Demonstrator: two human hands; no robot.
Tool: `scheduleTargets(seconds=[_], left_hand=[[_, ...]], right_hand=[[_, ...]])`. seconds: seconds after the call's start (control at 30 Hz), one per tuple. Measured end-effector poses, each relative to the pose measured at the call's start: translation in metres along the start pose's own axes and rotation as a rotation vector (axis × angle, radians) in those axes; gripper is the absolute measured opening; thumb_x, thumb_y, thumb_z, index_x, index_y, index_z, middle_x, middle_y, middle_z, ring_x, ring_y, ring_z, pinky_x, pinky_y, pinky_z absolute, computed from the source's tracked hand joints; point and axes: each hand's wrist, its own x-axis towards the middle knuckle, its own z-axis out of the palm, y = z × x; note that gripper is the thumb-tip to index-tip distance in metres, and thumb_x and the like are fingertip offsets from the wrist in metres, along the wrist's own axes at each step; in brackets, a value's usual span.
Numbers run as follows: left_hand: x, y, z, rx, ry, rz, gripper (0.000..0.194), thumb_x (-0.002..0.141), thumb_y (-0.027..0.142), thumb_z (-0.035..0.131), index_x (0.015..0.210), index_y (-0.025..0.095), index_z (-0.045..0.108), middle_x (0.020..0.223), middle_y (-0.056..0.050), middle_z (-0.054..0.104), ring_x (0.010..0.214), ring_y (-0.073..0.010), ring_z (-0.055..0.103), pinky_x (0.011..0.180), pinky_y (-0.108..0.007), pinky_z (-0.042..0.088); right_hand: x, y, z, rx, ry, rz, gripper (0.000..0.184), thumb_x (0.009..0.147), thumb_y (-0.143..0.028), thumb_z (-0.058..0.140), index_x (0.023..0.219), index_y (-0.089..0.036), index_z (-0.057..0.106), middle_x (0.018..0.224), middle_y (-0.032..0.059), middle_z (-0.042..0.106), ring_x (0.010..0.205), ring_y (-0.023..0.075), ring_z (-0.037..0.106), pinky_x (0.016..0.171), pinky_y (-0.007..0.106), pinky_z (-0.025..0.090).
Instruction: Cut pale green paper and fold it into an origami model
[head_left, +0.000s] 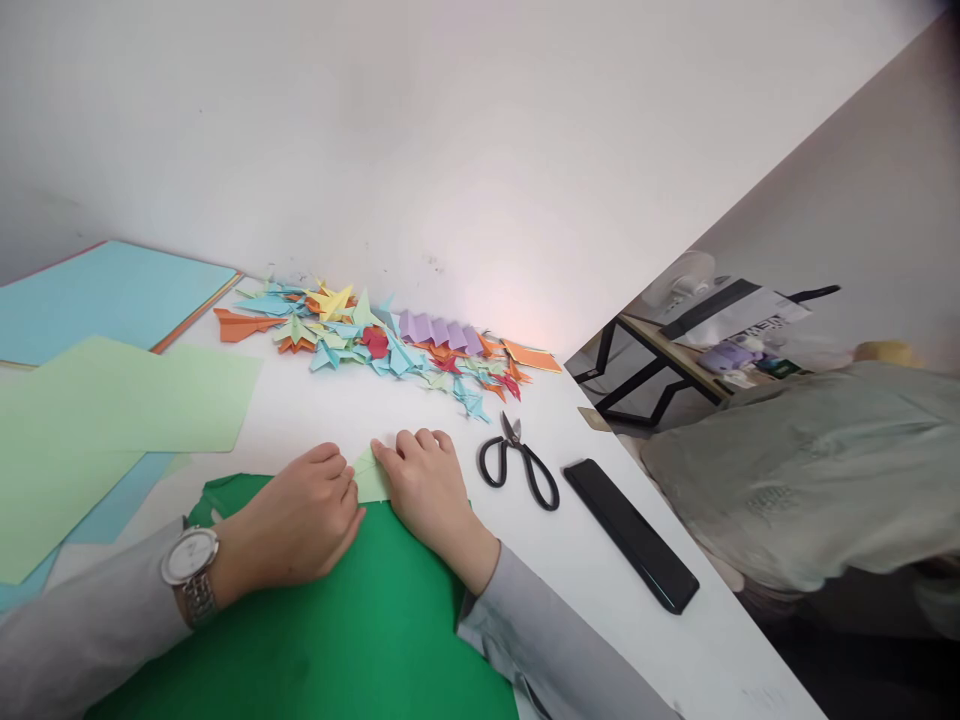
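A small piece of light green paper (370, 482), with a crease showing, lies over the far edge of a green sheet (352, 620). My left hand (304, 515) has its fingers curled closed at the paper's left edge. On the paper's right side, my right hand (427, 485) presses with bent fingers and thumb, closed on it. Part of the paper is hidden by both hands. To the right of my right hand lie black-handled scissors (519, 460), blades pointing away from me.
Many colourful folded paper shapes (375, 335) line the wall. Light green sheets (180, 395) and a blue stack (112, 300) lie left. A long black case (631, 535) rests near the right table edge. Beyond it are another person's sleeve (795, 470) and a side table (667, 350).
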Motion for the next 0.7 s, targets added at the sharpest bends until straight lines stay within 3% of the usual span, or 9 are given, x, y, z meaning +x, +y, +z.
scheduleTargets(seconds=[0.33, 0.47, 0.53, 0.63, 0.7], left_hand=[[-0.012, 0.004, 0.000, -0.010, 0.145, -0.030, 0.035, 0.085, 0.016, 0.047, 0.050, 0.018, 0.051, 0.046, -0.001, 0.048, 0.047, -0.0166, 0.041, 0.057, -0.035, 0.034], [-0.007, -0.006, 0.003, -0.066, 0.218, -0.203, 0.035, 0.086, 0.015, 0.047, 0.051, 0.017, 0.049, 0.048, -0.001, 0.048, 0.050, -0.0154, 0.044, 0.057, -0.032, 0.034], [-0.001, -0.011, 0.006, -0.055, 0.174, -0.372, 0.033, 0.087, 0.023, 0.047, 0.054, 0.017, 0.050, 0.051, -0.001, 0.049, 0.052, -0.0165, 0.046, 0.057, -0.032, 0.034], [0.008, -0.015, 0.011, -0.087, 0.008, -0.472, 0.032, 0.083, 0.043, 0.053, 0.066, 0.016, 0.055, 0.066, -0.005, 0.055, 0.065, -0.0212, 0.052, 0.060, -0.033, 0.036], [0.013, -0.014, 0.015, -0.121, -0.070, -0.517, 0.033, 0.081, 0.047, 0.055, 0.070, 0.015, 0.055, 0.072, -0.007, 0.056, 0.069, -0.0228, 0.052, 0.062, -0.034, 0.037]], right_hand=[[0.000, 0.002, 0.004, 0.001, 0.032, -0.006, 0.030, 0.090, -0.017, 0.044, 0.115, -0.022, 0.060, 0.084, 0.0067, 0.058, 0.078, 0.0226, 0.046, 0.073, 0.037, 0.028], [-0.001, 0.001, 0.005, 0.027, 0.047, 0.007, 0.030, 0.089, -0.017, 0.046, 0.115, -0.022, 0.060, 0.083, 0.0068, 0.058, 0.077, 0.0220, 0.045, 0.070, 0.035, 0.028], [-0.001, 0.001, 0.006, 0.042, 0.056, 0.016, 0.029, 0.089, -0.018, 0.047, 0.114, -0.023, 0.060, 0.082, 0.0068, 0.057, 0.077, 0.0220, 0.045, 0.070, 0.035, 0.029], [-0.002, 0.000, 0.007, 0.066, 0.071, 0.021, 0.028, 0.089, -0.019, 0.048, 0.114, -0.023, 0.060, 0.082, 0.0070, 0.056, 0.078, 0.0222, 0.044, 0.069, 0.035, 0.029], [-0.002, 0.000, 0.008, 0.094, 0.082, 0.038, 0.027, 0.089, -0.021, 0.047, 0.113, -0.023, 0.060, 0.082, 0.0068, 0.056, 0.078, 0.0222, 0.044, 0.068, 0.034, 0.030]])
